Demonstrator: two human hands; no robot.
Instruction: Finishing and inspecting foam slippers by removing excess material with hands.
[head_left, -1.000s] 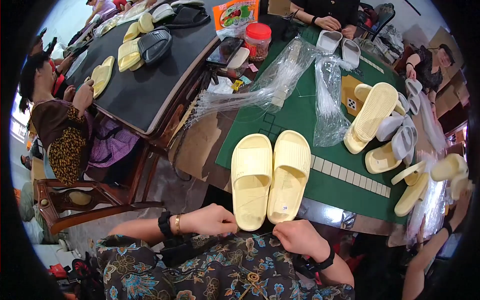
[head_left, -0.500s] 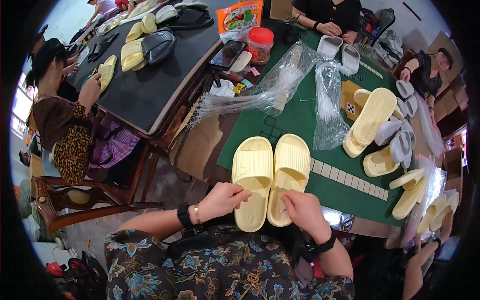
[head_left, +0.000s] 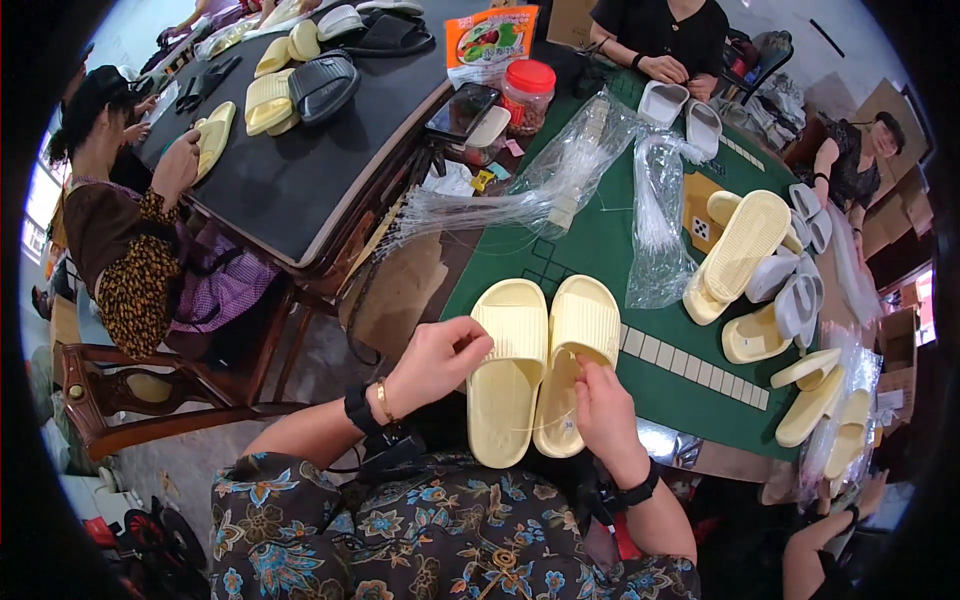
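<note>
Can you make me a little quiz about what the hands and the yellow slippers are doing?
1. True or false: the left hand touches the left slipper of the pale yellow pair.
2. Where is the right hand? A) on the red-lidded jar B) on the right slipper C) on the clear plastic bags
3. Fill in: the pair lies on a ____ mat.

Key: 1 true; 2 B; 3 green.
</note>
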